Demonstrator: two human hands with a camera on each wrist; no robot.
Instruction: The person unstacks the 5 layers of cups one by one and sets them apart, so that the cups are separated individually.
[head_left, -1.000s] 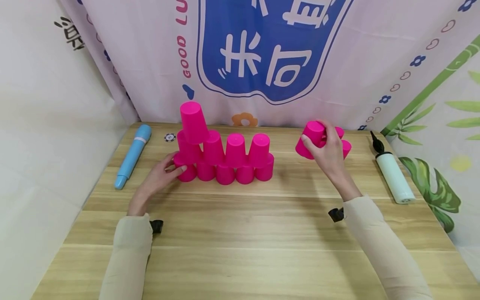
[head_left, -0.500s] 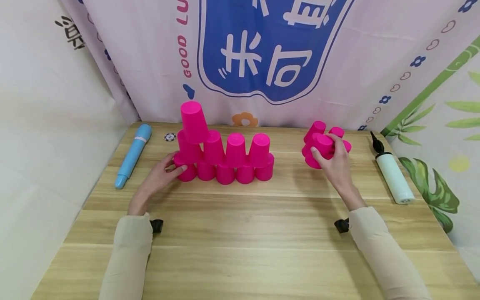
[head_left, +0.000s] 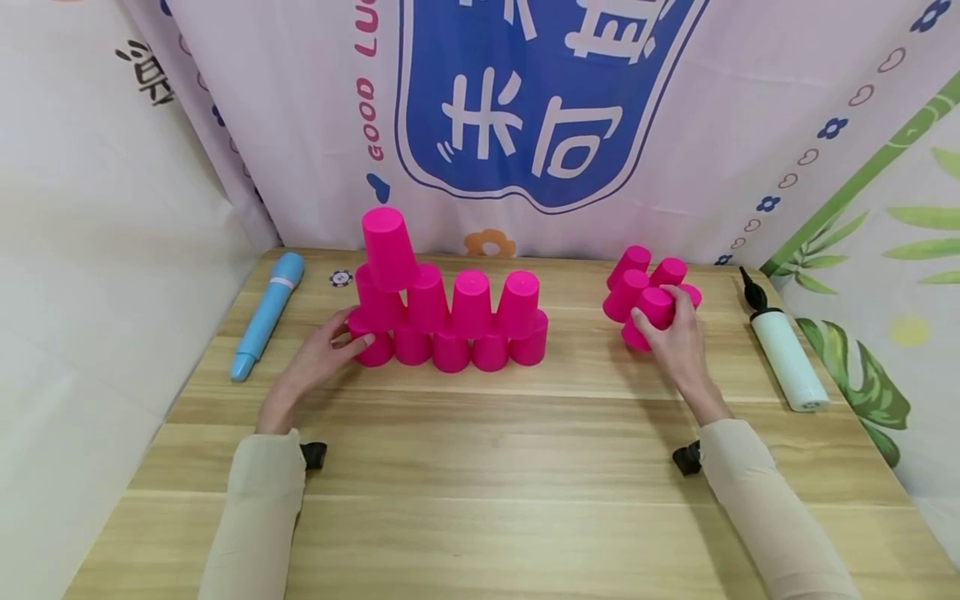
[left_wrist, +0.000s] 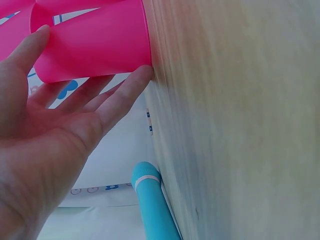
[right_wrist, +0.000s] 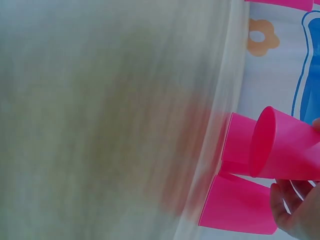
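Observation:
Pink cups stand mouth down in a wall: a bottom row [head_left: 452,354], a second row [head_left: 472,304], and one top cup [head_left: 390,250] at the left end. My left hand [head_left: 318,354] grips the leftmost bottom cup [left_wrist: 100,47], thumb in front, other fingers along its side. At the right, my right hand [head_left: 677,337] holds another pink cup [head_left: 651,312] by its upper part. In the right wrist view this held cup [right_wrist: 287,145] is tilted, its mouth off the table. Several more pink cups [head_left: 625,296] stand just behind it, partly hidden.
A blue tube-shaped thing [head_left: 268,315] lies at the left edge of the wooden table [head_left: 480,483]. A pale green hand pump [head_left: 789,354] with a black nozzle lies at the right. A printed curtain [head_left: 300,108] hangs behind the table.
My right hand has brought its cup toward me and slightly right, lower over the front of the right-hand group. My left hand and the cup wall stay as they were.

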